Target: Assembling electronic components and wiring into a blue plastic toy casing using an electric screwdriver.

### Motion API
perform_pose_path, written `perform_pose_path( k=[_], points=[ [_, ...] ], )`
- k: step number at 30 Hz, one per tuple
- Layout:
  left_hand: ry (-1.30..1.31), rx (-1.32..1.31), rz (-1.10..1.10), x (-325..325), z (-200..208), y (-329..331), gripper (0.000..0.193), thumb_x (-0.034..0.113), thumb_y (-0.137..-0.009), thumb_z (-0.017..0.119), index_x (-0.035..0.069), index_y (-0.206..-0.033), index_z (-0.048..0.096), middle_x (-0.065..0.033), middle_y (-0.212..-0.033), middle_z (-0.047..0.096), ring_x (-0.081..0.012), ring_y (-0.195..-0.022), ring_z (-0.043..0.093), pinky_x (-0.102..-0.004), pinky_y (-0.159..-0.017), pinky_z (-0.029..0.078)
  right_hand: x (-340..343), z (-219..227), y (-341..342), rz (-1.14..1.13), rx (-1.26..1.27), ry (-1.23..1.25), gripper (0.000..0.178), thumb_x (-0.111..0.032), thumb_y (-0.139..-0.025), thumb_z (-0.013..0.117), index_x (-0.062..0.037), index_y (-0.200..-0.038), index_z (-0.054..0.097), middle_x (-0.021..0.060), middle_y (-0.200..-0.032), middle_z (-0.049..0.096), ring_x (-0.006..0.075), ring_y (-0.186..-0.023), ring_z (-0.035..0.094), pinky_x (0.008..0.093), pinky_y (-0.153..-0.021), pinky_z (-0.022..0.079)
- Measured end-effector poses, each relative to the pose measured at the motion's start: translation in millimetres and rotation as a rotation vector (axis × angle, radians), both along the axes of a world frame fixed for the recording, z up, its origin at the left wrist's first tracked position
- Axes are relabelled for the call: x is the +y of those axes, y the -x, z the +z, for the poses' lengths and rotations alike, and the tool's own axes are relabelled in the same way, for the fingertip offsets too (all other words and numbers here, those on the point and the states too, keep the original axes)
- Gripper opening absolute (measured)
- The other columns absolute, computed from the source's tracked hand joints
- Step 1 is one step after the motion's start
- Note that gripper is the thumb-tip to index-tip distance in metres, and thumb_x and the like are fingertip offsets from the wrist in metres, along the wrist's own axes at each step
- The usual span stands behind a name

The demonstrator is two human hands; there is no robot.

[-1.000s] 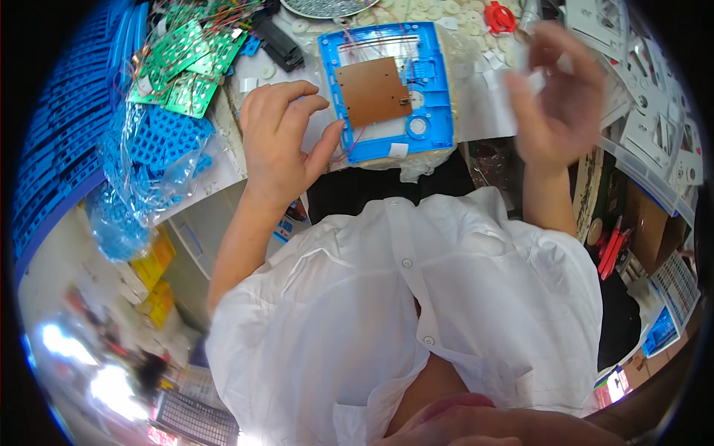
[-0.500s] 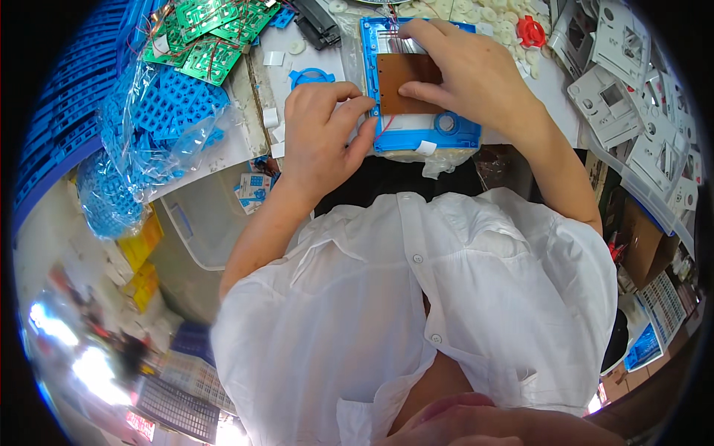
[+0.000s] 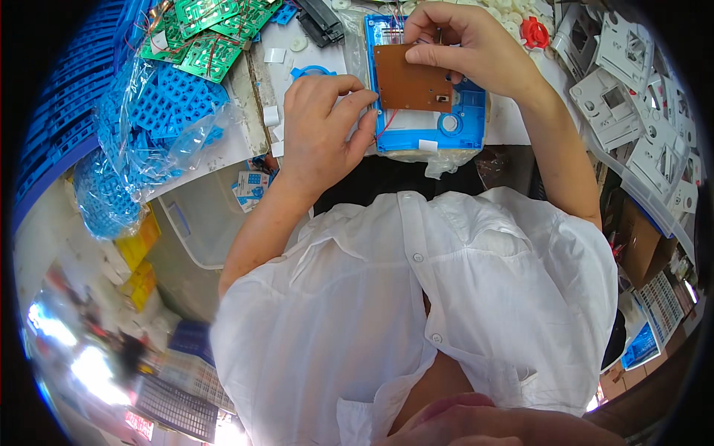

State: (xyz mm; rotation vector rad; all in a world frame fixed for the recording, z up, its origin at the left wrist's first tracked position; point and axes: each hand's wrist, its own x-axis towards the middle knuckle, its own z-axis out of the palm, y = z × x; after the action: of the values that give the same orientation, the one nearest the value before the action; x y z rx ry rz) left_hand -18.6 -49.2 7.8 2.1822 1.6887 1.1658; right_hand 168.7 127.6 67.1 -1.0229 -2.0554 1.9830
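Right hand (image 3: pixel 476 52): pinching brown board (image 3: pixel 407 85) at its upper right, probably to stay clear of the red wire (image 3: pixel 387 124) | board: left of that hand, over blue casing (image 3: pixel 470 136) | left hand (image 3: pixel 320 123): narrow, at casing's left edge, presumably steadying; I cannot tell contact from here.

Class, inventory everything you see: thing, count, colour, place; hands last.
Casing: 1, blue, upper centre
Board: 1, brown, over casing
Circuit boards: several, green, upper left
Button grids: several, blue, left
Stacked parts: many, blue, far left
Ring: 1, blue, upper left
Housing: 1, black, top
Red part: 1, red, upper right
Discs: many, cream, top
Panels: many, greyish-white, right
Bin: 1, clear, left
Shirt: 1, white, centre
Left hand: 1, bare, beside casing
Right hand: 1, bare, holding board
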Motion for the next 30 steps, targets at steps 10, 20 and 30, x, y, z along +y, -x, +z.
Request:
perform_pose_path(
  k=[10,20,30],
  points=[
    [-0.008,0.017,-0.011,1,-2,0,0.029,0.008,-0.078,0.076,0.010,-0.105,0.068,-0.0039,-0.103,0.065,-0.0272,-0.090,0.058,-0.0421,-0.082,0.042,-5,-6,-3,0.171,0.034,-0.685,0.019,-0.007,-0.084,0.076,-0.0009,-0.098,0.065,0.0144,-0.083,0.065,0.0294,-0.075,0.065,0.0366,-0.067,0.051],
    [0.043,0.188,-0.080,5,5,-6,0.032,0.016,-0.085,0.074,0.013,-0.116,0.071,-0.0032,-0.126,0.065,-0.0255,-0.111,0.060,-0.0507,-0.102,0.040,-9,-13,-5,0.197,0.157,-0.932,0.020,-0.009,-0.085,0.076,-0.0037,-0.099,0.064,0.0145,-0.090,0.066,0.0341,-0.081,0.066,0.0401,-0.071,0.053],
    [0.172,0.257,-0.107,1,16,-7,0.038,0.012,-0.084,0.075,0.013,-0.122,0.070,-0.0045,-0.136,0.064,-0.0281,-0.128,0.056,-0.0569,-0.113,0.031,-5,0,-40,-0.135,0.240,-1.217,0.022,0.001,-0.079,0.076,-0.0016,-0.100,0.071,0.0149,-0.102,0.068,0.0305,-0.091,0.068,0.0361,-0.080,0.055]
  ],
)
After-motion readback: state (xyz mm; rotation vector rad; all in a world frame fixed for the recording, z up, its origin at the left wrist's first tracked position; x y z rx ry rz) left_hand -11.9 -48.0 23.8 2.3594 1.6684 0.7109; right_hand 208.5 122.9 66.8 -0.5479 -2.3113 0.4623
